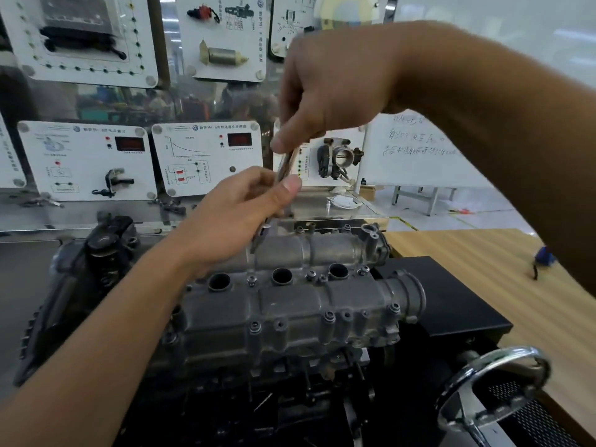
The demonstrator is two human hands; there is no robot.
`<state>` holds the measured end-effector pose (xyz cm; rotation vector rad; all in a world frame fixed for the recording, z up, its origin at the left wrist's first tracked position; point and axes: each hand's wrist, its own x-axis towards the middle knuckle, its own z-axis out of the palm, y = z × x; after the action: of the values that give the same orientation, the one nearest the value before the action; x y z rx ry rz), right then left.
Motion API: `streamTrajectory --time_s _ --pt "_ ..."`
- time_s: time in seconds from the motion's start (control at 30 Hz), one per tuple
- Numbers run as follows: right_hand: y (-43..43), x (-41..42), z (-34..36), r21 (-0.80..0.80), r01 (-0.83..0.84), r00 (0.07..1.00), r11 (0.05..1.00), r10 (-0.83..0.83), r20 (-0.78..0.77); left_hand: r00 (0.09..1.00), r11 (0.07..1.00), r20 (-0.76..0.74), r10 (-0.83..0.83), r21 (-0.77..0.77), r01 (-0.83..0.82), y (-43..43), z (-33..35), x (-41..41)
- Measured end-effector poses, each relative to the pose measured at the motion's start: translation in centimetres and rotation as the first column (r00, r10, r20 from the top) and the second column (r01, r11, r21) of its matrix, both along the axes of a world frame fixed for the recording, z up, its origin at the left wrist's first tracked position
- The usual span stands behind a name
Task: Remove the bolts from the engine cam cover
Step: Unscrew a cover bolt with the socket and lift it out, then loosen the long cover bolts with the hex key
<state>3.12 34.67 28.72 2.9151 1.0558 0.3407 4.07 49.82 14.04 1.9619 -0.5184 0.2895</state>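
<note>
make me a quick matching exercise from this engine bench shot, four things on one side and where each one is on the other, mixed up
Things:
1. ratchet tool
2. cam cover
3. metal handwheel
4. throttle body

Places:
A. mounted on a white panel behind the engine
B. held between the left hand and right hand
C. low at the right, in front of the wooden bench
D. on top of the engine, bolts along its edges

Pairs: 1-B, 2-D, 3-C, 4-A

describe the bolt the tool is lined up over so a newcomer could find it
Find the grey cam cover with three round dark wells along its middle. The bolt stands between the left and centre wells, and alone among the cover's bolts it sits directly beneath the tool.
</note>
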Motion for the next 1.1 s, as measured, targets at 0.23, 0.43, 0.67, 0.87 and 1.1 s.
streamTrajectory --time_s 0.23,0.43,0.67,0.87,1.1 --pt "-16.4 -2.9 -3.5 0.564 0.15 0.987 0.812 -0.093 -0.129 0.981 0.987 0.11 -0.157 -0.012 0.16 -13.0 1.6 0.0" --pt "-35.8 -9.5 -10.6 0.719 0.519 0.853 0.462 -0.328 -0.405 0.654 0.737 -0.34 -0.675 -0.331 0.589 -31.9 -2.5 -1.2" --pt "-51.6 -15.0 -17.3 0.73 0.683 0.656 0.001 -0.441 -0.613 0.519 0.597 -0.296 -0.802 -0.374 0.71 -47.9 -9.0 -3.8" --pt "-57.9 -14.3 -26.0 0.687 0.697 0.546 -0.208 -0.468 -0.695 0.751 0.706 -0.033 -0.66 0.316 0.634 -53.8 -15.3 -1.2" --pt "-58.0 -13.7 -32.6 0.56 0.815 0.531 0.153 -0.585 -0.613 0.768 0.583 -0.074 -0.636 0.606 0.541 -54.5 -19.7 1.5"
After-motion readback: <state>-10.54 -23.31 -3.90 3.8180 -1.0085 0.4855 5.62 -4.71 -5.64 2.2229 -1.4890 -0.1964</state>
